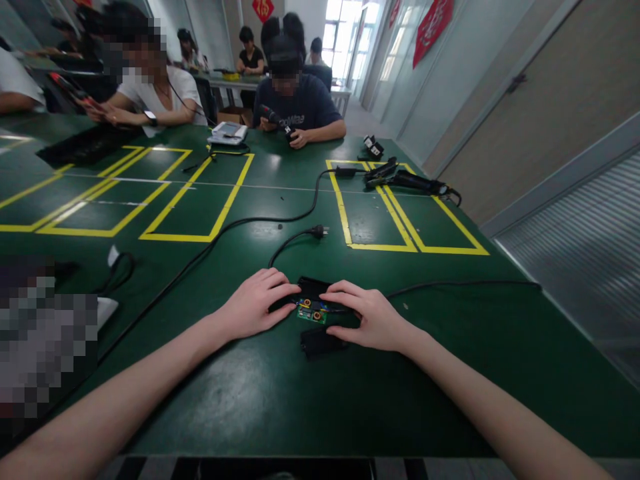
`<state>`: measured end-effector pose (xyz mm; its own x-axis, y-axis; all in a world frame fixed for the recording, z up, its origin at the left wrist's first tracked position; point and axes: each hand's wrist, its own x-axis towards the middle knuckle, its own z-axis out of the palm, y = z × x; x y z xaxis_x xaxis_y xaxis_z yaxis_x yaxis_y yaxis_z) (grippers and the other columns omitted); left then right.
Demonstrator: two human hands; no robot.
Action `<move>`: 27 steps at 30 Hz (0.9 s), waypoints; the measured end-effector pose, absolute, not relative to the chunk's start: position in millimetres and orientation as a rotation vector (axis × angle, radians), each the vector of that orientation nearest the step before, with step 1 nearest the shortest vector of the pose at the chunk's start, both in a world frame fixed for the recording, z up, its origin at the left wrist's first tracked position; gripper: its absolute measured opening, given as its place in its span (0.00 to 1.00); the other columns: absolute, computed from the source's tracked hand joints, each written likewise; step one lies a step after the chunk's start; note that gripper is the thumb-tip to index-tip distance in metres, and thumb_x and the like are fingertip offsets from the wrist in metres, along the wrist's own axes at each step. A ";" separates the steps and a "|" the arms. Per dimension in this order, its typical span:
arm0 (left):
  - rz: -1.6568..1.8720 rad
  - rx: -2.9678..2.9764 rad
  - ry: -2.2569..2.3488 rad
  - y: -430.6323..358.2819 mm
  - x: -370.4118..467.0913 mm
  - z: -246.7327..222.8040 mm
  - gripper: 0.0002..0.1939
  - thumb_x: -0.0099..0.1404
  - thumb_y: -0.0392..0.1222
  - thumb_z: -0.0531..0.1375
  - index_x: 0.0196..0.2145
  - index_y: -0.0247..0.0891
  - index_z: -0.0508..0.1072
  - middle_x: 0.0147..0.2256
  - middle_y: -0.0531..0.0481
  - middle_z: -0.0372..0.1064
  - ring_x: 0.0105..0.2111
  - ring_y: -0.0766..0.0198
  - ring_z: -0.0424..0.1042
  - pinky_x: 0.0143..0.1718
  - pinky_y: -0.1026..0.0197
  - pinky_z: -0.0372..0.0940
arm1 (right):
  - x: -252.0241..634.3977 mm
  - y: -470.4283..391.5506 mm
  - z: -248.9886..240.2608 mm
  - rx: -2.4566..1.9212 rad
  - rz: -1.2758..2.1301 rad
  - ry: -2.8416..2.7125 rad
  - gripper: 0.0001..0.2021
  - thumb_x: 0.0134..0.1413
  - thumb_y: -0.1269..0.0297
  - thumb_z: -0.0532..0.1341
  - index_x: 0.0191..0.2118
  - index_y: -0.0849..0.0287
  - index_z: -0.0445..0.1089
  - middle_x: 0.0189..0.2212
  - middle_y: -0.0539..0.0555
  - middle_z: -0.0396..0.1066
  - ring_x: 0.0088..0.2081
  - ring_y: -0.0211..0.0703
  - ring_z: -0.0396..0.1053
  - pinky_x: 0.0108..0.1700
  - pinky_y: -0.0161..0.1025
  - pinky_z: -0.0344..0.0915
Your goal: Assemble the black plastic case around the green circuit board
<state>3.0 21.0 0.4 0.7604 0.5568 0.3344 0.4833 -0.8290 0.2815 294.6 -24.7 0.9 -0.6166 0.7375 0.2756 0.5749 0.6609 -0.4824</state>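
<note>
A small green circuit board (311, 313) with copper-coloured coils and thin wires lies between my two hands on the table. Behind it is a black plastic case half (316, 287), and in front rests another black case half (320, 342). My left hand (263, 301) has its thumb and fingertips close together at the board's left end, where wires come in. My right hand (375, 317) curves over the board's right end with thumb and fingers apart. Its fingertips touch near the rear case half, and its thumb is at the front one. A black cable under the right hand is partly hidden.
A power plug (318, 231) lies beyond my hands. A long black cable (240, 221) crosses the green table (240, 400) to a black hand-held appliance (415, 180). Yellow tape (380, 247) marks rectangles. A co-worker (300, 100) sits opposite; a blurred-out object (45, 360) is left.
</note>
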 end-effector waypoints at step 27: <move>0.578 2.657 0.925 20.8 -9.6 7.0 0.34 0.66 0.62 0.66 0.61 0.37 0.71 0.53 0.38 0.72 0.51 0.47 0.74 0.55 0.42 0.72 | 291.6 -22.6 -6.5 -1.054 0.412 -2.308 0.28 0.58 0.56 0.70 0.63 0.54 0.69 0.62 0.62 0.70 0.56 0.57 0.75 0.55 0.54 0.75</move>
